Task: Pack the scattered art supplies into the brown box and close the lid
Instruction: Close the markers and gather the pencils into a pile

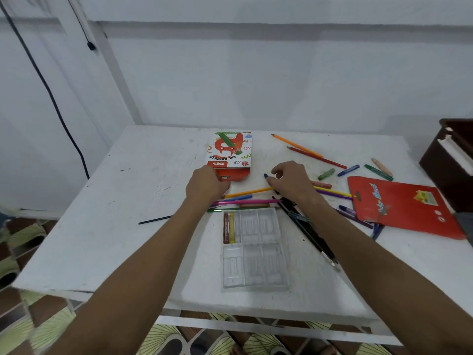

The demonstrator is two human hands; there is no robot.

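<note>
White-painted and scuffed, the table (128, 226) carries a scatter of slim, round-bodied art supplies. A clear moulded plastic tray (254, 248) lies near the front edge, ribbed into compartments; 2 pastels, 1 dark red (226, 228) and 1 yellow (232, 227), sit side by side in its far-left slot. Beyond it lies the glossy cardboard oil pastels box (230, 153), printed in red and green, its open flap toward the person. At the far right edge stands the dark brown box (450, 160), well apart from both hands.

The left hand (206, 187) rests at the flap end of the pastels box, fingers curled down onto it; whether they actually pinch the flap cannot be told. The right hand (291, 181) has its fingers bent and narrowly parted, thumb and forefinger pinching a stubby blue crayon (266, 176). Beneath and between the hands lie long pencils, orange (248, 192) and pink (245, 201), and black-handled brushes (307, 228) angle off under the right wrist. A flat red packet (401, 208) lies to the right.
</note>
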